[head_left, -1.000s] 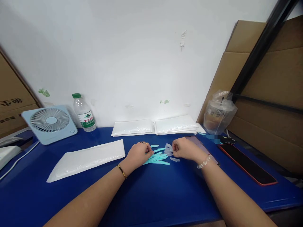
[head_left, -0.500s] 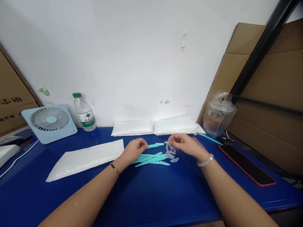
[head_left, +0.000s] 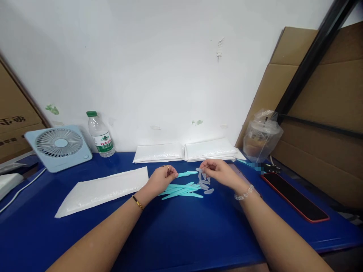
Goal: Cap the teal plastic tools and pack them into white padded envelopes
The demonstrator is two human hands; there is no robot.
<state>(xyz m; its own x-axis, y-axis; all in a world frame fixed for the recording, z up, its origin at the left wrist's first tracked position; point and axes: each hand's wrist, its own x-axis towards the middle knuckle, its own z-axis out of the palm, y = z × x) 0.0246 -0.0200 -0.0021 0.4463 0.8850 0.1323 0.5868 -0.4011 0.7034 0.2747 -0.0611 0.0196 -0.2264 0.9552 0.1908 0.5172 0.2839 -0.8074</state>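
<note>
My left hand (head_left: 161, 178) is closed in a pinch on one end of a teal plastic stick (head_left: 187, 173), lifted just above the blue table (head_left: 181, 234). My right hand (head_left: 217, 171) is closed in a pinch on a small clear plastic cap (head_left: 200, 170) right at the stick's far tip. Below both hands lies a pile of several teal sticks (head_left: 181, 190), with several clear caps (head_left: 204, 185) scattered beside it on the right.
A white padded envelope (head_left: 104, 190) lies to the left; stacks of more envelopes (head_left: 187, 152) rest against the wall. A small fan (head_left: 59, 147) and water bottle (head_left: 100, 135) stand back left. A bagged drink cup (head_left: 261, 138), a phone (head_left: 295, 196) and cardboard are on the right.
Both hands rose from the pile, the left lifting one teal stick, the right a clear cap. Since half a second ago the cap has come closer to the stick's tip.
</note>
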